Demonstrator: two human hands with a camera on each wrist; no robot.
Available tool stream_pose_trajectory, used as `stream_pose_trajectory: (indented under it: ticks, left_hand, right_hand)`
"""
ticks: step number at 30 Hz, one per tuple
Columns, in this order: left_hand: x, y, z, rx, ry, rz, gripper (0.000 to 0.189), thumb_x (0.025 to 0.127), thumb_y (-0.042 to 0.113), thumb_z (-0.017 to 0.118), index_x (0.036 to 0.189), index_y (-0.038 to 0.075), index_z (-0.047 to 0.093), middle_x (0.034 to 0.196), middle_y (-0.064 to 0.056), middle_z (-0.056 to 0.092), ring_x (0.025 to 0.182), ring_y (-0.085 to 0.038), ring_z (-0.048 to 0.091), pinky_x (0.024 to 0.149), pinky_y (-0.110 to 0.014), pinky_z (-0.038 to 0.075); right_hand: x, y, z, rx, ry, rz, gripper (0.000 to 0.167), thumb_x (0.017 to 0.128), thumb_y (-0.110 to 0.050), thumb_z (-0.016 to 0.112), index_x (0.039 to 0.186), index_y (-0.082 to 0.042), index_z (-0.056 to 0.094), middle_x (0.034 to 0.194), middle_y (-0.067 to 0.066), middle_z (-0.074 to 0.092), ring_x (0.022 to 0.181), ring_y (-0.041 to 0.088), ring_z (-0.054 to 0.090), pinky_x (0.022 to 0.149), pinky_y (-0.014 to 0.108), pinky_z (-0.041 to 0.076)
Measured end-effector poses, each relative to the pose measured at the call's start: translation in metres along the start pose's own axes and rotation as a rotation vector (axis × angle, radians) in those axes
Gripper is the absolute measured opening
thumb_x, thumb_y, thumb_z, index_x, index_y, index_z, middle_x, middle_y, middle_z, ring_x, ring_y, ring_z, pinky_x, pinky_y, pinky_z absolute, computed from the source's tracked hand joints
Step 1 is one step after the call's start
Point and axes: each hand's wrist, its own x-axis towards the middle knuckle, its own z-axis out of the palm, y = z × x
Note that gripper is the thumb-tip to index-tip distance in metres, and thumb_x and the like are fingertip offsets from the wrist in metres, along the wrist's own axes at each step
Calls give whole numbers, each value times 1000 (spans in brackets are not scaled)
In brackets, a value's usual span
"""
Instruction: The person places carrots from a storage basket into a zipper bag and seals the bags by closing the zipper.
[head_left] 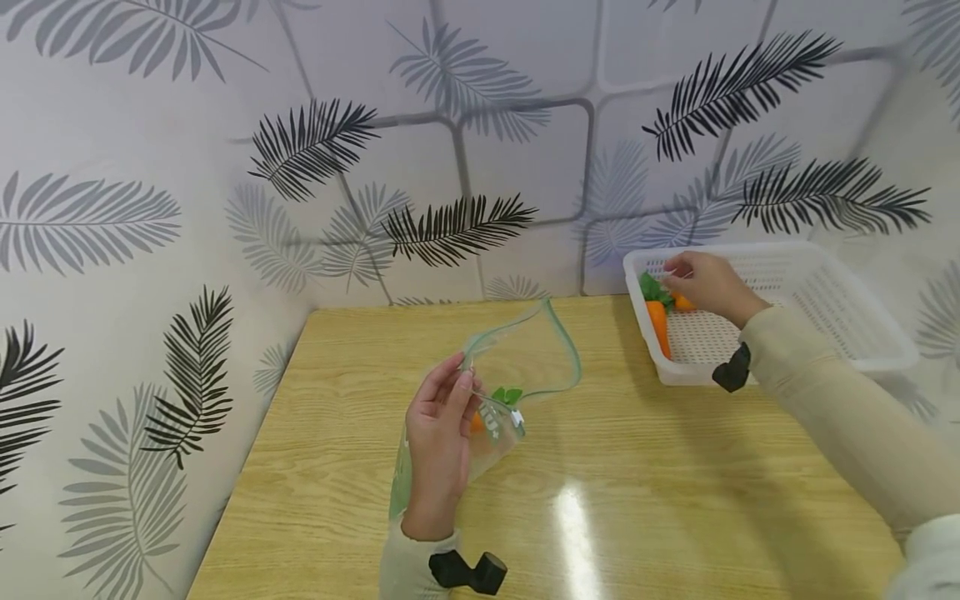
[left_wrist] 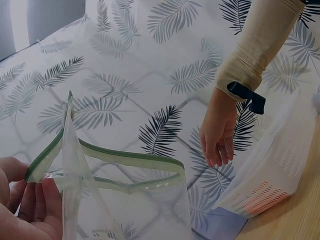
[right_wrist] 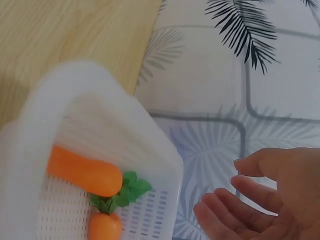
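My left hand (head_left: 441, 421) pinches the rim of a clear zip bag (head_left: 551, 390) with a green edge, its mouth spread wide. Inside the bag show green leaves (head_left: 507, 396) and a bit of orange. In the left wrist view, the thumb and fingers hold the bag's corner beside the green zip strip (left_wrist: 130, 156). Over the far left corner of a white plastic basket (head_left: 787, 250) hovers my right hand (head_left: 708, 285), fingers loosely bent with nothing between them. Below it lie two orange toy carrots with green leaves, a longer carrot (right_wrist: 90, 172) and another carrot (right_wrist: 105, 227).
The wooden table (head_left: 345, 375) meets a wall (head_left: 517, 167) covered in leaf-patterned sheeting along its back and left sides. The basket stands at the back right, close to that wall. A black band (head_left: 468, 571) sits on each wrist.
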Motion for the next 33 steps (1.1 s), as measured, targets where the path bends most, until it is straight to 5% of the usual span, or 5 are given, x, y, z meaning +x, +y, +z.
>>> stream_pose_trajectory:
  ticks: [17,33]
  left_hand:
    - [3,0,-2,-12,5,12,28,90,-1,57,118,-7,54,93,-6,58,83,-18,60,73,-23,52]
    - [6,-4,-4,7,13,27,28,90,-2,57,118,-7,55,92,-7,58,81,-17,60,73,-23,53]
  right_hand:
    - [39,16,4,-142,-134,53,39,92,-16,48,115,15,51,99,29,60,82,33,57,74,47,46]
    - [55,28,18,-204,-225,106,40,91,-18,45,111,16,51,108,32,54,91,37,53,81,49,44]
